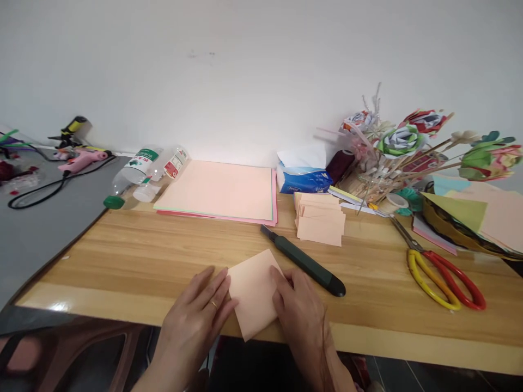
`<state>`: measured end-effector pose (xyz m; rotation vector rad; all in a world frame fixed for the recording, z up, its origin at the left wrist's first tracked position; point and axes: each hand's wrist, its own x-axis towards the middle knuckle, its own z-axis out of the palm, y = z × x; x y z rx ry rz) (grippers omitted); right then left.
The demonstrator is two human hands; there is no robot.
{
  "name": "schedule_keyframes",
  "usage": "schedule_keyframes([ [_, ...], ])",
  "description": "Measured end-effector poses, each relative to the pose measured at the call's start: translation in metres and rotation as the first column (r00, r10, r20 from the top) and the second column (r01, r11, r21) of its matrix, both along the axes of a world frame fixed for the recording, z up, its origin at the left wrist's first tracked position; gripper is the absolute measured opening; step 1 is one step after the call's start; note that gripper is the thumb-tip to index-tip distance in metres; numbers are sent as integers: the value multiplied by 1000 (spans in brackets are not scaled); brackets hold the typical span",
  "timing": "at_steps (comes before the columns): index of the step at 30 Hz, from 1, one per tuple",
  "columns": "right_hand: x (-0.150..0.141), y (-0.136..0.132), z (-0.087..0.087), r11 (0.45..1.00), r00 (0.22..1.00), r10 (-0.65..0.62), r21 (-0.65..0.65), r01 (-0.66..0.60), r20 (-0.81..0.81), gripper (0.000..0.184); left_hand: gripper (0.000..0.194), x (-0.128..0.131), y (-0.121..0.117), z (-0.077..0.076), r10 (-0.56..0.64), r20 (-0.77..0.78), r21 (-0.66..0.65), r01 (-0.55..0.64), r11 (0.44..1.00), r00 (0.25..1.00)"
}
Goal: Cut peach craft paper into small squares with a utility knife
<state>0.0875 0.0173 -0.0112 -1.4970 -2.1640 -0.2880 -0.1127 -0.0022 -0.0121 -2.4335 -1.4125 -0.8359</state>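
Note:
A peach-coloured piece of paper (pixel 255 296), seemingly folded, lies tilted at the table's front edge, one corner pointing towards me. My left hand (pixel 196 307), with a ring on one finger, rests along its left side; the fingers are stretched out and the thumb touches the paper. My right hand (pixel 300 305) is curled at the right side, gripping the paper's edge between thumb and fingers. Just beyond the right hand lies a dark green utility knife (pixel 306 264). Behind that sits a pile of small peach paper pieces (pixel 321 220).
Large coloured sheets (pixel 216 190) are stacked against the wall, beside clear plastic bottles (pixel 133 174). Scissors (pixel 435 267) with red and yellow handles lie at right. Behind are a tissue pack (pixel 304 177) and paper flowers (pixel 402 141). A pink glue gun (pixel 84 161) is far left.

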Motion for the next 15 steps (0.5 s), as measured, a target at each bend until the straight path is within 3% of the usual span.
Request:
schedule_keyframes([
  [4,1,5,3,999,1000,11,-41,-10,11,37,20,-1,3,-1,-55,-20,43,56,997,998],
  [9,3,11,11,998,1000,14,-66,-13,16,37,19,-8,9,0,-228,-39,81,230,970,973],
  [12,6,10,16,999,1000,-1,-52,2,18,30,26,-16,10,6,-279,-76,-34,277,960,957],
  [15,1,2,18,998,1000,11,58,-11,11,23,33,-24,8,13,-306,-160,-159,282,946,938],
])
